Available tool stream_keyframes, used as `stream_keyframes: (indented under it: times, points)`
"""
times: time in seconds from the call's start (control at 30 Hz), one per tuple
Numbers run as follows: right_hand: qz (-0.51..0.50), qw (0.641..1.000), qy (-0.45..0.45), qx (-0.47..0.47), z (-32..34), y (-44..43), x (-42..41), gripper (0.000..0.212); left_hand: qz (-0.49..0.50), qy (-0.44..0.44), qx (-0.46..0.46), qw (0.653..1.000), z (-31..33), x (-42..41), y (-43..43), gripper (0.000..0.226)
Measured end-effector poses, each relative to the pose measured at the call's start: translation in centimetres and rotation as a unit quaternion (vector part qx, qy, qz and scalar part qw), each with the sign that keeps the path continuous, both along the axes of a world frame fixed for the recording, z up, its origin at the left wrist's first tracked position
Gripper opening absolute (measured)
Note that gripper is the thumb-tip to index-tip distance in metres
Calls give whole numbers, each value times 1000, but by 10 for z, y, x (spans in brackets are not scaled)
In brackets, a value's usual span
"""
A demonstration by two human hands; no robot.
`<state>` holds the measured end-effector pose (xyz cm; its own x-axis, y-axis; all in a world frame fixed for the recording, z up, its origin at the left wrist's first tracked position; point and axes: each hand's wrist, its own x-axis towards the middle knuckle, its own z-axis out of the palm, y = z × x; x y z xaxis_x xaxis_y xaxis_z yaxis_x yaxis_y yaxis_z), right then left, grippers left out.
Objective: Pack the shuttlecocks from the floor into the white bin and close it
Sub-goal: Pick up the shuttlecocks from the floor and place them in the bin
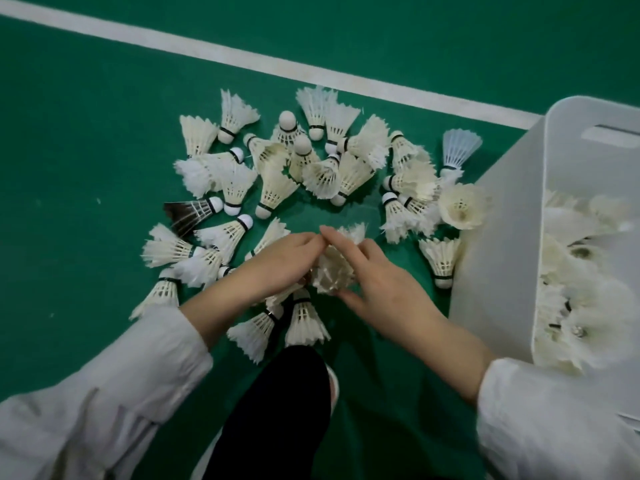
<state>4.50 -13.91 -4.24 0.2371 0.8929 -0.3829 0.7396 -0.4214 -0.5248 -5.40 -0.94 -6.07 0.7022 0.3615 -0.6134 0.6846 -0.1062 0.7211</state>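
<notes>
head view: the step in hand was gathering. the left hand [280, 261] and the right hand [377, 282] met at the centre of the frame around a clump of shuttlecocks [332, 271]. the left fingers curled in against it from 9 o'clock. the right fingers lay spread over its top with the thumb tucked beneath, so the clump was squeezed between both hands.

many loose shuttlecocks [277, 181] lay in a ring on the green floor [86, 150], from 7 o'clock round through 12 to 3. among them were a dark-feathered one [187, 213] at 9 and a pale blue one [459, 147] at 1.

the white bin [502, 237] stood open at 3 o'clock, already holding some; no lid showed.

the next move probably called for lifting the clump without crushing the feathers, carrying it toward 3 o'clock over the rim, then letting go.
</notes>
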Motion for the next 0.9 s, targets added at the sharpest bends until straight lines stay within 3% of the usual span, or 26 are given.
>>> stream_keyframes:
  times: [0.13, 0.2, 0.27, 0.33, 0.47, 0.63, 0.8, 0.9]
  points:
    - [-57, 998, -15, -21, -9, -1, 7, 41, -13, -48, 64, 997, -3, -6, 17, 18]
    - [-72, 996, -52, -27, -12, -3, 10, 31, -58, -50, 179, 981, -9, -12, 27, 17]
    - [-69, 993, -99, -21, -12, -5, 15, 33, -141, -65, 365, 918, -22, -18, 39, 22]
    - [-70, 990, -120, -29, -11, -5, 20, 36, -201, -59, 447, 870, -37, -24, 48, 29]
    - [-105, 989, -89, -52, -11, -4, 24, 38, -195, -34, 440, 876, -44, -30, 55, 27]
    - [-119, 988, -84, -51, -12, 0, 22, 38, -140, -73, 465, 871, -39, -34, 56, 19]
    - [-118, 987, -98, -47, -13, -3, 20, 37, -25, -54, 353, 934, -22, -26, 58, 18]
    - [-120, 986, -111, -33, -13, -5, 21, 37, -11, -35, 311, 950, -15, -15, 63, 21]
